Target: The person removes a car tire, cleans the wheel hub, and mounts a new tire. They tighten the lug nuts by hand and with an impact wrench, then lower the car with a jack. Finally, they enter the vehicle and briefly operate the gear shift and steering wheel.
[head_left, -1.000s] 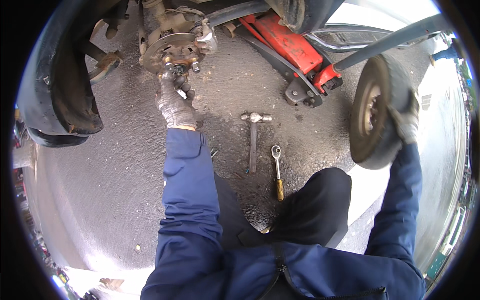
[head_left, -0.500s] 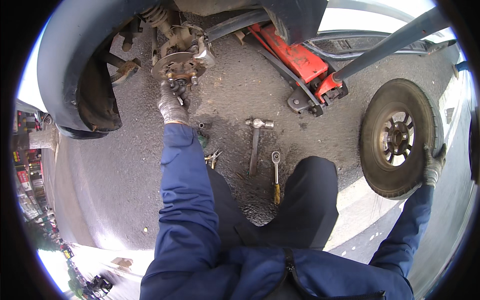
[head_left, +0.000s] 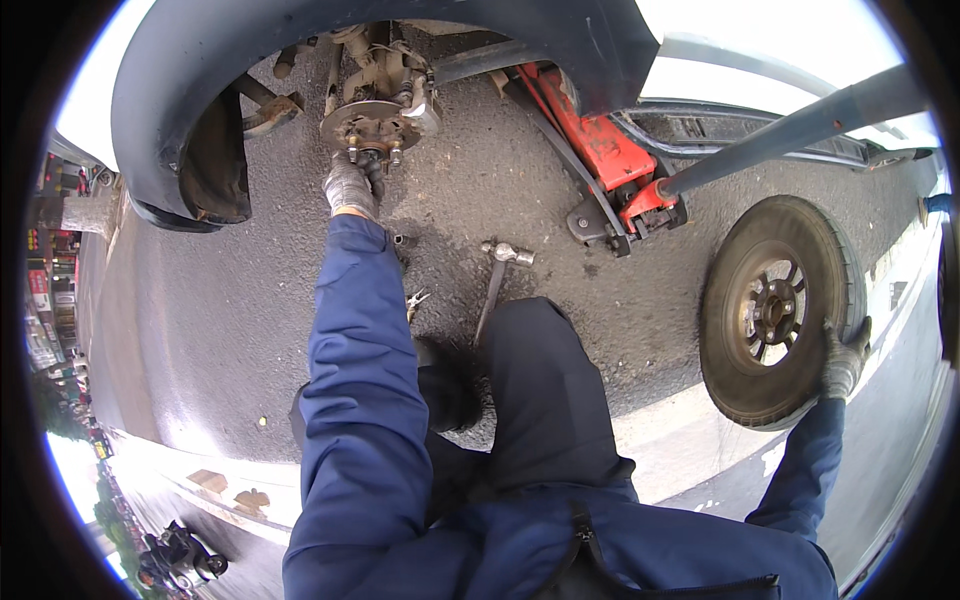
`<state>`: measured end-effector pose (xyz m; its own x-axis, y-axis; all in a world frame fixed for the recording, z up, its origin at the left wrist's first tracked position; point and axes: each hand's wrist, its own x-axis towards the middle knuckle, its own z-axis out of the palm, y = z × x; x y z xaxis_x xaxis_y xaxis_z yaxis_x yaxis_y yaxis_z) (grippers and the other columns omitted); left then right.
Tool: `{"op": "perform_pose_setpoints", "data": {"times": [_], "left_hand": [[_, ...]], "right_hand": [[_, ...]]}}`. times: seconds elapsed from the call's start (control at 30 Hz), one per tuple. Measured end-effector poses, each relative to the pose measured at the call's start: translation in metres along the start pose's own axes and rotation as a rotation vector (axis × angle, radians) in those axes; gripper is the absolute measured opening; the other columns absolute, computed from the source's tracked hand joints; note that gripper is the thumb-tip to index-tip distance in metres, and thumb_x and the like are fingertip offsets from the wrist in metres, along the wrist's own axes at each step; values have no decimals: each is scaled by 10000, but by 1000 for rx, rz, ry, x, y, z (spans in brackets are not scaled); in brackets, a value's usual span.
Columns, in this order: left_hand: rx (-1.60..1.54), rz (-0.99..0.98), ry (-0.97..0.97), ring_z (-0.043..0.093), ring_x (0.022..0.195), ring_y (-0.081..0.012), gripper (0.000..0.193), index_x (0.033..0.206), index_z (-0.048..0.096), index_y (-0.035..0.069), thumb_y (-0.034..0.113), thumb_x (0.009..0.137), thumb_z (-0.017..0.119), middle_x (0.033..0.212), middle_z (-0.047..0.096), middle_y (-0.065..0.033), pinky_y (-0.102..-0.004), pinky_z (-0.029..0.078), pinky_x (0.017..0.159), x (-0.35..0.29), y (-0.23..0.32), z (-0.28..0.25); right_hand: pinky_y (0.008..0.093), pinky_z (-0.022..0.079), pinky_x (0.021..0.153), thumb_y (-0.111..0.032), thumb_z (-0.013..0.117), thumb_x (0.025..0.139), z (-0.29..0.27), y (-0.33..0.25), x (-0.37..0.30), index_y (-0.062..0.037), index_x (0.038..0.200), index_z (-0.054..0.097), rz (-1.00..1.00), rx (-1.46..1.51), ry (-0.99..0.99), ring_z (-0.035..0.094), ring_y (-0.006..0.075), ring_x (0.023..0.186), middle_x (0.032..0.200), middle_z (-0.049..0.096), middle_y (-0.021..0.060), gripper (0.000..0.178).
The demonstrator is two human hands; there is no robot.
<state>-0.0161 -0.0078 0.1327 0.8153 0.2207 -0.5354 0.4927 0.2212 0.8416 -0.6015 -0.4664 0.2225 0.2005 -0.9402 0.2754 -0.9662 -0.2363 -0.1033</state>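
The work surface is dark, rough asphalt, outdoors, with a pale painted stripe on the near side of the red jack. The wheel is right of the jack; the right hand grips its tyre edge. The left hand, fingers curled, is at the brake disc, left of the jack; whether it grips anything cannot be determined. The hammer lies near-left of the jack. Compared with one second ago, the wheel face is turned toward the camera.
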Motion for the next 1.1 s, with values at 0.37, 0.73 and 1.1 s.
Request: {"op": "perform_pose_setpoints", "data": {"times": [0.37, 0.73, 1.1], "left_hand": [[-34, -56, -144, 403, 362, -131, 479, 776, 536, 111, 571, 893, 470, 550, 548, -32, -261, 295, 326, 1, -5, -14], [-111, -69, -219, 506, 497, -124, 362, 855, 572, 132, 478, 920, 485, 673, 591, -12, -237, 378, 385, 4, -2, -22], [-133, 105, -23, 494, 433, -105, 172, 833, 541, 137, 286, 865, 621, 589, 554, 3, -237, 365, 347, -4, -5, -9]], "right_hand": [[403, 312, 1067, -459, 750, 706, 2, 0, -6, -70, 1422, 308, 8, -5, 6, 368, 359, 1292, 1402, 377, 217, 927], [414, 337, 1045, -500, 743, 694, -1, -24, -16, -130, 1428, 315, -11, -60, 32, 402, 362, 1264, 1386, 395, 199, 927], [433, 358, 1030, -505, 741, 693, -9, -46, -18, -154, 1434, 295, -10, -55, 14, 410, 385, 1250, 1374, 387, 229, 933]]}}
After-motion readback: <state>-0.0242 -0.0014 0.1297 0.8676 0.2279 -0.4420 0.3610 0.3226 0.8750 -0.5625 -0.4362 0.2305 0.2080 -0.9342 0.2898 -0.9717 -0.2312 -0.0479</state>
